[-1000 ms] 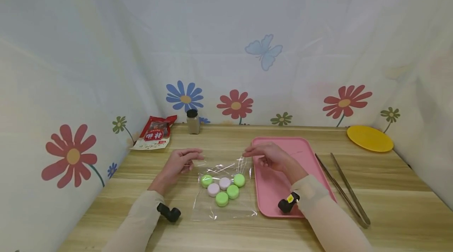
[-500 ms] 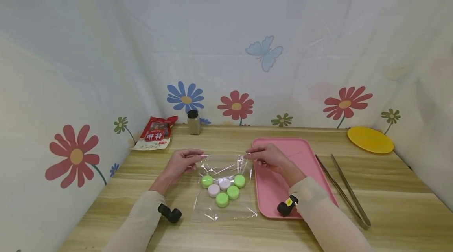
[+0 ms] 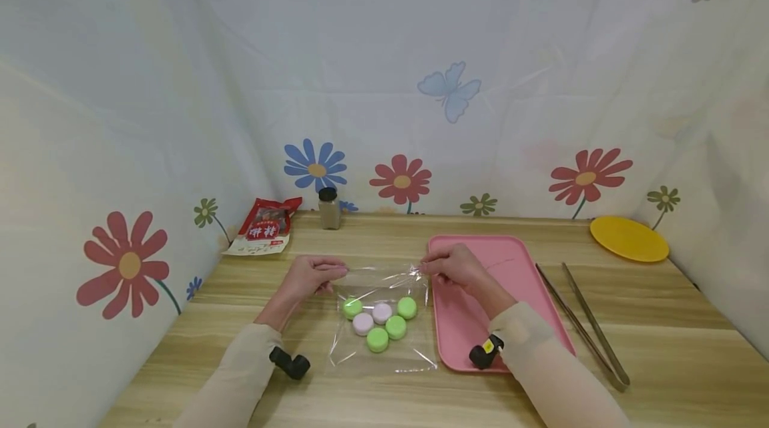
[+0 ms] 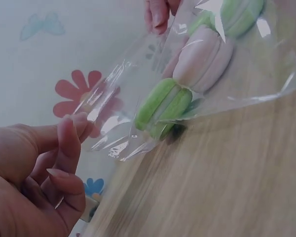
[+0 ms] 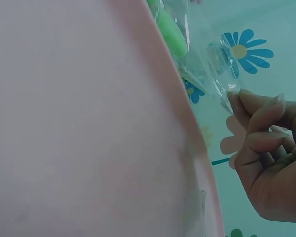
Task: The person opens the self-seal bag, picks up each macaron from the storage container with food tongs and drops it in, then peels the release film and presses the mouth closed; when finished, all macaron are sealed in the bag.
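Observation:
A clear plastic bag point(image 3: 354, 358) lies on the wooden table with several green macarons point(image 3: 377, 340) and two pale lilac macarons point(image 3: 363, 324) inside. My left hand point(image 3: 309, 277) pinches the bag's far left corner between thumb and fingers, also plain in the left wrist view. At the far right corner, my right hand point(image 3: 456, 268) pinches the film over the left edge of the pink tray point(image 3: 480, 248). The right wrist view shows those fingertips point(image 5: 237, 98) gripping the bag's edge. Between the hands, the bag's far edge is lifted and stretched.
Long metal tongs point(image 3: 591, 324) lie right of the tray. A yellow plate point(image 3: 629, 239) sits at the back right. At the back left are a red and white food packet point(image 3: 262, 228) and a small black-capped jar point(image 3: 329, 209). A flowered curtain point(image 3: 384, 81) surrounds the table.
One second ago the hands hovered by the bag's far corners with looser fingers. Both now pinch the film, and its far edge is pulled tighter. The macarons stay in place.

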Demonstrator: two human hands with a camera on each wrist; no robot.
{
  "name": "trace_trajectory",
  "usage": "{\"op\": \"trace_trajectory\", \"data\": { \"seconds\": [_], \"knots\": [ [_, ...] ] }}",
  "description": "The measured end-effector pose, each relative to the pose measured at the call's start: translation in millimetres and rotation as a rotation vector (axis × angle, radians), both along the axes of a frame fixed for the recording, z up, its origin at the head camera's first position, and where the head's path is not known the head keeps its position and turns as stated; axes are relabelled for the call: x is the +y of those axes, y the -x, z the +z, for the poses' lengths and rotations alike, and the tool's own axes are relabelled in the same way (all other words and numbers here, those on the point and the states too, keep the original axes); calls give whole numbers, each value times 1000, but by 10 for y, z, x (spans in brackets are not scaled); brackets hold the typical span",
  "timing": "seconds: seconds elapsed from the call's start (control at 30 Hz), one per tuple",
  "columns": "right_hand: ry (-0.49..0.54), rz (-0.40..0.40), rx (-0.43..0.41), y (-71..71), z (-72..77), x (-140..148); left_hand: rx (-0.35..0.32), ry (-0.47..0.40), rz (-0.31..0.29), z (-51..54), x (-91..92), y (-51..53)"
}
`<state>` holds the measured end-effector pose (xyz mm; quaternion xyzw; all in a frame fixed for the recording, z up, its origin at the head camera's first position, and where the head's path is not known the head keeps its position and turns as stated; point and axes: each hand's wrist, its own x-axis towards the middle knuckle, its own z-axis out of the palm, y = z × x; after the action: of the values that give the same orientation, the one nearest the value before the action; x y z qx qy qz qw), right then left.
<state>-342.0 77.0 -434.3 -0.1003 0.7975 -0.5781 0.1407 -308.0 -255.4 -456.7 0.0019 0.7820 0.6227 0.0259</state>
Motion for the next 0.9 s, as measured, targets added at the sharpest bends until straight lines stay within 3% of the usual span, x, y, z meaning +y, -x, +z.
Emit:
{"op": "trace_trajectory", "data": {
  "seconds": [0.4,0.9],
  "knots": [
    [-142,-105,141,-51,57,-47,69,110,137,26,81,-57],
    [-195,-98,170,-26,11,-43,100,178,198,3,128,-65]
  ]
}}
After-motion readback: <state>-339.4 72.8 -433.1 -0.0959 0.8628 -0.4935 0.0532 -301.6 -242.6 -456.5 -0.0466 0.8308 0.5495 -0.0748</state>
